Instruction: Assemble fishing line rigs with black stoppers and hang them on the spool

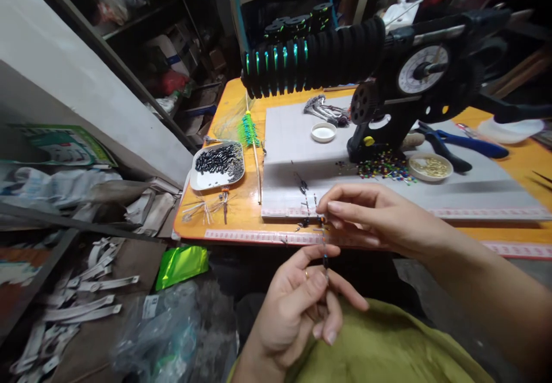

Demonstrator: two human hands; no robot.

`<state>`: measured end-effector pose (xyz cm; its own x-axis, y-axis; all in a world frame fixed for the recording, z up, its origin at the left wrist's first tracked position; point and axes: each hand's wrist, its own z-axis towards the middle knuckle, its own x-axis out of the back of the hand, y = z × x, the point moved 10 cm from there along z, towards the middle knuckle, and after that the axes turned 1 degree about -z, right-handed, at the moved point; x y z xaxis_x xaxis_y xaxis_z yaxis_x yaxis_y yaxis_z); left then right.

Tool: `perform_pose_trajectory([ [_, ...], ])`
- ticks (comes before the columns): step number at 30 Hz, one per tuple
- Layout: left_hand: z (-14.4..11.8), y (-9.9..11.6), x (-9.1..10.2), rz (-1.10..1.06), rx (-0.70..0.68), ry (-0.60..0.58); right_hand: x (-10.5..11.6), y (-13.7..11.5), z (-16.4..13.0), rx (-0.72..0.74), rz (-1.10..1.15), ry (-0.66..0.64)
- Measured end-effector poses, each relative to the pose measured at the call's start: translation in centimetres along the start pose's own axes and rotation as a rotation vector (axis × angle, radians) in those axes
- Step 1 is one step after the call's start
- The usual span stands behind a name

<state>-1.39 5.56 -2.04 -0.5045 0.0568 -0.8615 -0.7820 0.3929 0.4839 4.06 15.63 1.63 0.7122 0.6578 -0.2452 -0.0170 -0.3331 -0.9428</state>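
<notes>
Between my hands runs a thin line strung with small dark and coloured beads [324, 244]. My left hand [295, 305], below the table's front edge, pinches the lower end between thumb and a finger; other fingers stay partly stretched. Higher up, over the board's front edge, my right hand [373, 213] pinches the line's upper part with thumb and forefinger. Small dark pieces on a thin strand [303, 186] lie on the grey board [284, 141] just left of my right hand.
A black spool-like machine with a dial [422, 69] stands over the board. Around it are loose coloured beads [383, 167], a dish of gold pieces [430, 167], blue-handled pliers [470, 143] and a small white dish [323, 132]. A white tray [199, 183] holds black cylinders.
</notes>
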Motion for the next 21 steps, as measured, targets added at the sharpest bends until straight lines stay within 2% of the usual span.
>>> perform_pose_trajectory([
  [7, -0.7, 0.6, -0.1, -0.014, -0.051, -0.016, -1.8, 1.9, -1.0, -0.071, -0.100, -0.103],
  [15, -1.1, 1.0, 0.0, 0.096, -0.145, 0.045, -4.3, 3.6, -1.8, -0.100, 0.001, -0.194],
  [21, -1.3, 1.6, 0.0, 0.185, -0.236, 0.095, -4.6, 3.9, -1.5, -0.043, 0.126, -0.152],
])
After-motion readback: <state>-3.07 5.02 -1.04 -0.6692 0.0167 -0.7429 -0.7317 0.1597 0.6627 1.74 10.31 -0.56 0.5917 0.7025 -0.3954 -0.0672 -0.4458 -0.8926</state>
